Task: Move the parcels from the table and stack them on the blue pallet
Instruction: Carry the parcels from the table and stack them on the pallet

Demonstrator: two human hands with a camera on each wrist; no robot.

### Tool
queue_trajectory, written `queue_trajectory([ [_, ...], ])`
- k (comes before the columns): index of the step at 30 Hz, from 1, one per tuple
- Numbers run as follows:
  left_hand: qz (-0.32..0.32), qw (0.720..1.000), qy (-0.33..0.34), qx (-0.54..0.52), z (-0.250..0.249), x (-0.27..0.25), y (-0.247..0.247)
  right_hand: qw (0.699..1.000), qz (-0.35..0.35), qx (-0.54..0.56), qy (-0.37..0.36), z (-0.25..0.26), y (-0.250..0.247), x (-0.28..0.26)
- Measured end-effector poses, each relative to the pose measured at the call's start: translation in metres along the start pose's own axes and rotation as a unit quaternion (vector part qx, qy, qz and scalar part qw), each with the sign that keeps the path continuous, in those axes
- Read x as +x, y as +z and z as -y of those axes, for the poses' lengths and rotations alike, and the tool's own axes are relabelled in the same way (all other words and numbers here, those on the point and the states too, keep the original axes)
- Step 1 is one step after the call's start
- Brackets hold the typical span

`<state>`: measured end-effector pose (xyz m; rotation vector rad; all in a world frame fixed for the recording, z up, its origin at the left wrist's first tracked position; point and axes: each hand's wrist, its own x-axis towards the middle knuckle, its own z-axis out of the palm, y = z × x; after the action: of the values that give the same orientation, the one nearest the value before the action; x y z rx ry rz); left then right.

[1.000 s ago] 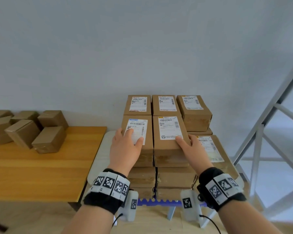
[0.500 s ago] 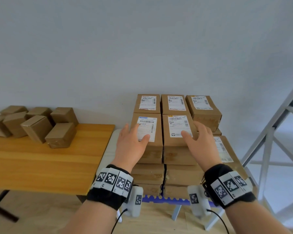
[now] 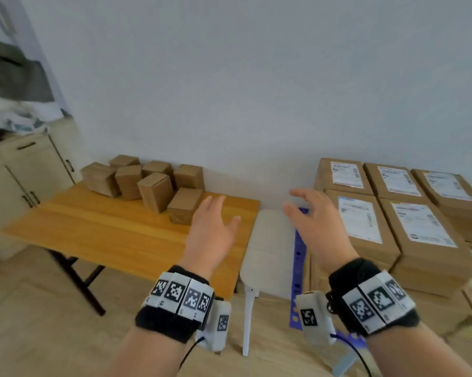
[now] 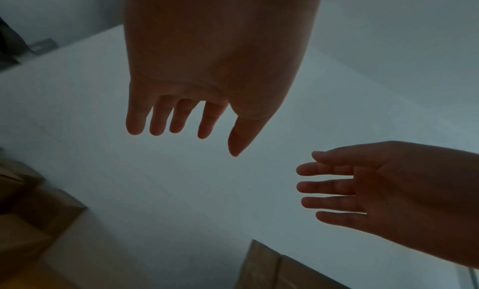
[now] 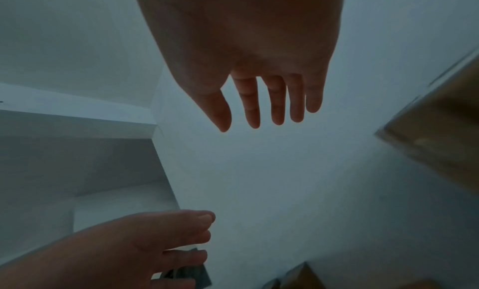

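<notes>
Both the left hand and the right hand hang empty with fingers spread. Many labelled parcels already sit stacked on the blue pallet at right; about seven unlabelled parcels remain at the table's far edge, so much is left.

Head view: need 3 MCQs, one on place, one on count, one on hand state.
1. Where do the unlabelled parcels lie?
A. wooden table
B. floor
C. white stool

2. How many white shipping labels show on the pallet stack's top layer?
A. two
B. five
C. eight

3. What do the hands hold?
A. one parcel each
B. one parcel together
C. nothing

Key: 1 A, they sit at the wooden table's far edge. 2 B, five labelled tops show. 3 C, left hand and right hand hover with spread fingers.
</notes>
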<state>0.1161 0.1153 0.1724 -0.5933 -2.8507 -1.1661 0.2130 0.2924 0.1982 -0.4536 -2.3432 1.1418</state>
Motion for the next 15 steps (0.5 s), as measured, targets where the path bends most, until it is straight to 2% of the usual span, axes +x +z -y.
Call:
queue_trajectory([
  [7,0.000,0.996,-0.083,0.029,0.126,0.011,-0.097,0.996,0.089,0.004,0.020,0.054,0.146,0.005],
  [15,0.022,0.990,-0.133,0.038,0.232,0.019,-0.174,0.984,0.166,0.010,0.058,0.096,0.278,0.004],
])
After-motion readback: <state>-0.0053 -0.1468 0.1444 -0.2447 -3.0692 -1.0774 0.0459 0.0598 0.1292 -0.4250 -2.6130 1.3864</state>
